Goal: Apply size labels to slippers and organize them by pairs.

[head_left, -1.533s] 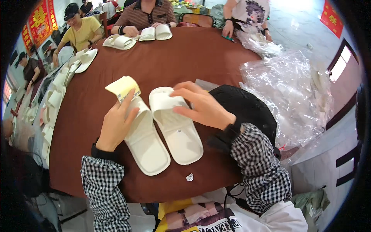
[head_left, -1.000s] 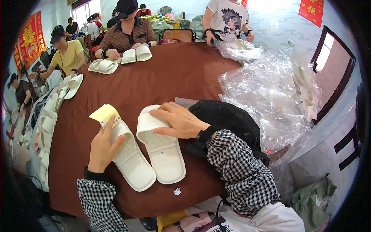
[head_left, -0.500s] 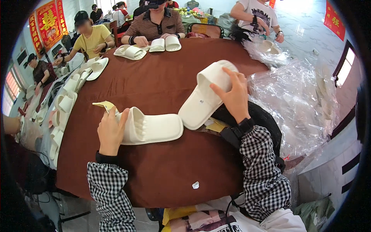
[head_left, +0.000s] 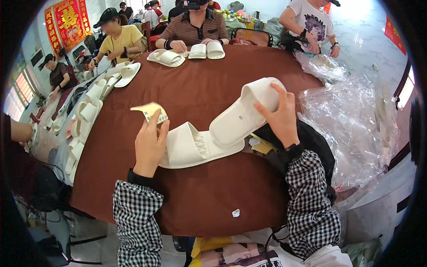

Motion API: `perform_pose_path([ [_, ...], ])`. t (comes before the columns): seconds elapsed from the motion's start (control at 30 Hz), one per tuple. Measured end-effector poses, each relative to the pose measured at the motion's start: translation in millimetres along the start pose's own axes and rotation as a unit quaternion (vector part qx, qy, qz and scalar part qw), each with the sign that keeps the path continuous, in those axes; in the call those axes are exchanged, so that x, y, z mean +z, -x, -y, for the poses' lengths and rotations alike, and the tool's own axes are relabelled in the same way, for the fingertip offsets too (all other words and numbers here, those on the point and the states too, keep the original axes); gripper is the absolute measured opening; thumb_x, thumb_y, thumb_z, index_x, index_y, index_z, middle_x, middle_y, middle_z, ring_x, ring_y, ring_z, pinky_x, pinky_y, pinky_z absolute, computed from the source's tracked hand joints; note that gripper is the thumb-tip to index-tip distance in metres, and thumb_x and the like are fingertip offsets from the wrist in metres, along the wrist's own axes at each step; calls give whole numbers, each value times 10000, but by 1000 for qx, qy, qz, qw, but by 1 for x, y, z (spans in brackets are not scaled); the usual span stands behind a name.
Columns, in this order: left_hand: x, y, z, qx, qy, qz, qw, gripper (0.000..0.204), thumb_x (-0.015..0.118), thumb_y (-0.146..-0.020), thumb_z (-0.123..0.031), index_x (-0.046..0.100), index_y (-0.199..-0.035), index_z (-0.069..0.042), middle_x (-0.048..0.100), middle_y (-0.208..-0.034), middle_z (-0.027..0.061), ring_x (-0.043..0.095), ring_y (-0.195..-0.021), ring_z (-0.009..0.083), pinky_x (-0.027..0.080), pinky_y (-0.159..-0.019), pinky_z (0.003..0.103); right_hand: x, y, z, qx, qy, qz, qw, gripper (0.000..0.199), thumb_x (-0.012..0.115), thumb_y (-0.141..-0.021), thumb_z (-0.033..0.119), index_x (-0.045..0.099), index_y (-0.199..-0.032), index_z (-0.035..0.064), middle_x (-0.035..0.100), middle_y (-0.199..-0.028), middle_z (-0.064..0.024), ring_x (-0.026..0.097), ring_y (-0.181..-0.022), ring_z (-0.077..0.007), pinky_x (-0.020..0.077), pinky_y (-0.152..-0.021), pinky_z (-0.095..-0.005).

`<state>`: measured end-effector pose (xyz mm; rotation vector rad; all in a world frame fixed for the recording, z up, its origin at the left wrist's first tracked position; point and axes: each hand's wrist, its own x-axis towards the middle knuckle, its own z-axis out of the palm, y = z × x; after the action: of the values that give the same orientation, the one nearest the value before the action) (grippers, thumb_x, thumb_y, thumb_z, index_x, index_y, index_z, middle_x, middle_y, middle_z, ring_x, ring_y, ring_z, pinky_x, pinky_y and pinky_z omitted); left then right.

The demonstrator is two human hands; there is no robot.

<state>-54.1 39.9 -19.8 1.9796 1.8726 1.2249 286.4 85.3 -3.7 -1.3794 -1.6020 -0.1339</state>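
Slipper (head_left: 242, 116) toe-up, slanting right

Single head view, looking down, close over brown table (head_left: 195, 89).

Both forearms come up from the lower edge in black-and-white checked sleeves with dark cuffs at the wrists. The left hand (head_left: 150, 144) is raised with its back toward the camera, fingers together and curled forward, thumb and fingertips pinched closed at the top. The right hand (head_left: 279, 116) reaches further forward and higher, wrist bent, palm turned down and inward, fingers curved in a closed grasp with the thumb on the near side.
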Motion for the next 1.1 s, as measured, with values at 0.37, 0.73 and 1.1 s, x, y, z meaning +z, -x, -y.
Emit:
perform_pose_path([
  [0.37, 23, 10, -3, 138, -18, 131, 982, 635, 474, -1024, -281, 256, -1516, 56, 491, -1347, 330, 450, -1248, 491, 358, -1073, 507, -1, 7, 23, 55, -52, 270, 960, 642, 762, -836, 400, 549, -1306, 19, 643, -901, -146, 658, -822, -270, 523, -740, -382],
  [0.73, 21, 6, -1, 174, -34, 109, 978, 606, 437, -1034, -309, 298, -1508, 41, 526, -1326, 321, 493, -1223, 444, 307, -1122, 493, 12, 32, 52, 48, -238, 415, 877, 485, 699, -928, 227, 464, -1201, -98, 664, -738, -138, 652, -630, -169, 504, -558, -309],
  [1.1, 12, -4, -6, 75, 158, 154, 973, 571, 448, -1037, -319, 346, -1514, -21, 499, -1377, 322, 489, -1285, 441, 378, -1069, 412, 15, 62, 78, 184, -405, 435, 783, 468, 632, -981, 152, 341, -1268, -74, 659, -800, -122, 637, -642, -132, 513, -569, -260],
])
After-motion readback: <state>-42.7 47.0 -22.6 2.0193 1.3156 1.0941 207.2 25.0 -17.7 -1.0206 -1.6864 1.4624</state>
